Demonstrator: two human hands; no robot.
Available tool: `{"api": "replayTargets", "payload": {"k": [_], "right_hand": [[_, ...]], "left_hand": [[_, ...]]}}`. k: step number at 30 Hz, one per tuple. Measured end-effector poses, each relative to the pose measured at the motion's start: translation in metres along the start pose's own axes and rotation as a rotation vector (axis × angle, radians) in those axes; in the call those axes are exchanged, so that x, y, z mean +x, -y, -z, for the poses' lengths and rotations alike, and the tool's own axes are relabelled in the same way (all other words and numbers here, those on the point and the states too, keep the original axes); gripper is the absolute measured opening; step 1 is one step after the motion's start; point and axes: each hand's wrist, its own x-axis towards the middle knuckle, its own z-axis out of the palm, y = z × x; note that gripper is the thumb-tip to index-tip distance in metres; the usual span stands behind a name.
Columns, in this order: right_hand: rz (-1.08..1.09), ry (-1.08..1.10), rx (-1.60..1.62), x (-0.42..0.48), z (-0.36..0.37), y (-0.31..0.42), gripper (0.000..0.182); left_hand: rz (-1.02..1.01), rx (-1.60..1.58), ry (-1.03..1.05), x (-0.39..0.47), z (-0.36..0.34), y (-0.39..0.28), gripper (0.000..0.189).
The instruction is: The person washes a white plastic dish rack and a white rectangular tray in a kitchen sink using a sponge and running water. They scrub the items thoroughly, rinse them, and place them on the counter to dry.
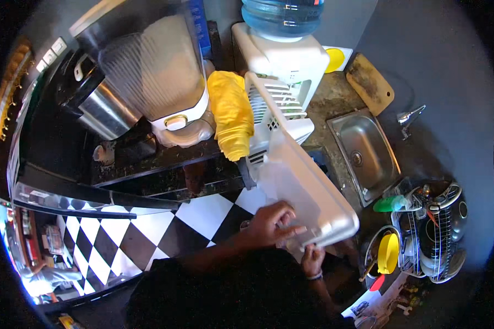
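A translucent white plastic tray [313, 181] slants across the space in front of me, its near end close to my body. My right hand [313, 261] grips the near edge from below; a bracelet circles that wrist. My left hand [276, 226] is at the tray's left side, slightly blurred, with thumb and fingers apart. Whether its fingertips touch the plastic cannot be told. Beyond the tray's far end is a white slatted plastic dish rack [278, 98], partly hidden by it. A yellow cloth [232, 115] lies bunched directly left of the rack.
Ahead stands a white water dispenser [284, 53] with a blue bottle. At left are a rice dispenser [164, 74] and a steel pot [111, 107]. A steel sink [366, 152], a wire dish rack [432, 234] and a yellow bowl [388, 253] are at right. Checkered floor [206, 214] shows below.
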Motion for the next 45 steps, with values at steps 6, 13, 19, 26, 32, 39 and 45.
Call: {"api": "replayTargets", "payload": {"k": [6,13,19,26,32,39,45], "right_hand": [[0.078,-0.018,0.218,0.070,-0.071,0.033,0.024],[0.245,-0.022,0.145,0.131,-0.133,-0.031,0.005],[0.257,0.045,0.441,0.161,-0.136,-0.023,0.012],[0.224,-0.045,0.406,0.189,-0.149,-0.033,0.021],[0.434,-0.164,-0.053,0.212,-0.158,-0.027,0.046],[0.280,-0.083,-0.051,0.202,-0.118,0.028,0.068],[0.249,0.310,0.060,0.230,-0.130,-0.012,0.071]], "left_hand": [[-0.027,0.140,-0.253,0.021,0.008,0.046,0.032],[-0.140,0.359,-0.354,0.027,0.002,0.071,0.065],[-0.021,0.431,-0.565,0.033,-0.025,0.086,0.052],[-0.063,0.559,-0.562,0.061,-0.027,0.095,0.020],[-0.123,0.561,-0.582,0.081,-0.015,0.094,0.020],[-0.078,0.664,-0.555,0.070,-0.004,0.109,0.020],[-0.008,0.764,-0.583,0.065,0.004,0.131,0.019]]}}
